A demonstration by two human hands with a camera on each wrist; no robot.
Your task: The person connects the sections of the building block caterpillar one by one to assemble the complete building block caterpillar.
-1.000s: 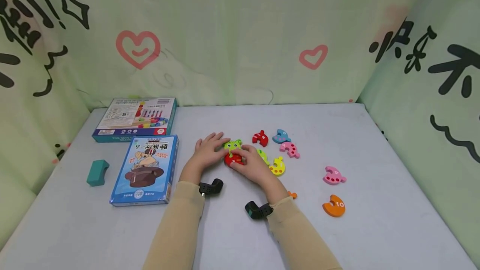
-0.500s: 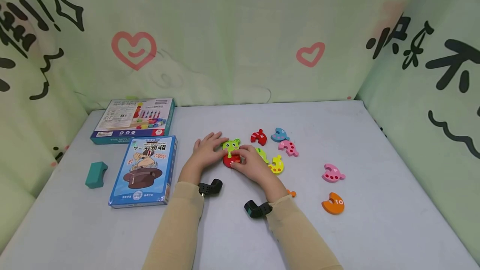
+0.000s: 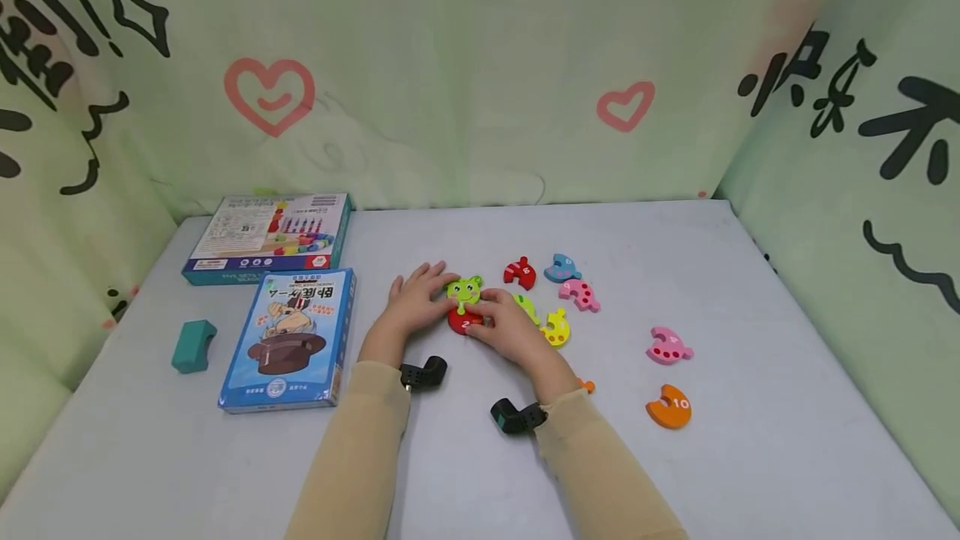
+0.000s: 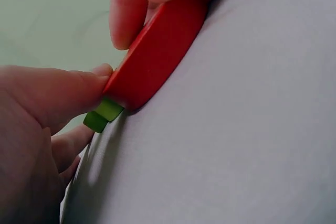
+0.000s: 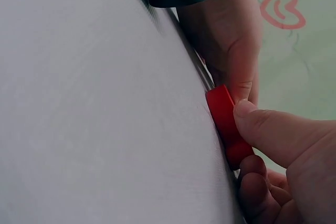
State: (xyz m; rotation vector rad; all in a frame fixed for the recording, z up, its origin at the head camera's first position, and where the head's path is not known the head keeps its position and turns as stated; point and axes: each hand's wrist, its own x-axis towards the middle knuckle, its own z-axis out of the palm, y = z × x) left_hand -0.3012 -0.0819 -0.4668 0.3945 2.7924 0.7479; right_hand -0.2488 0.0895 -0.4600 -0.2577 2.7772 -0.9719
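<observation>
A green animal-head puzzle piece point(image 3: 464, 291) with a smiling face lies against a red puzzle piece point(image 3: 462, 322) marked 2, flat on the table. My left hand point(image 3: 411, 312) has its fingers stretched out on the left; its thumb point(image 4: 79, 90) presses the red piece's edge, just above the green piece point(image 4: 105, 113). From the right, my right hand point(image 3: 514, 332) pinches the red piece point(image 5: 224, 116) between thumb and fingers. Close beyond it are a yellow piece point(image 3: 557, 328) and a partly hidden green piece point(image 3: 527, 307).
Red point(image 3: 521, 272), blue point(image 3: 562, 268) and pink point(image 3: 580, 295) pieces lie farther back. Another pink piece point(image 3: 669, 347) and an orange piece point(image 3: 670, 407) marked 10 lie right. At left are a blue box point(image 3: 288, 342), a flat game box point(image 3: 270, 236) and a teal block point(image 3: 194, 347).
The right fingers have shifted slightly on the red piece, so its number 2 shows more clearly now. Both hands otherwise stay in place; the head view sways a little.
</observation>
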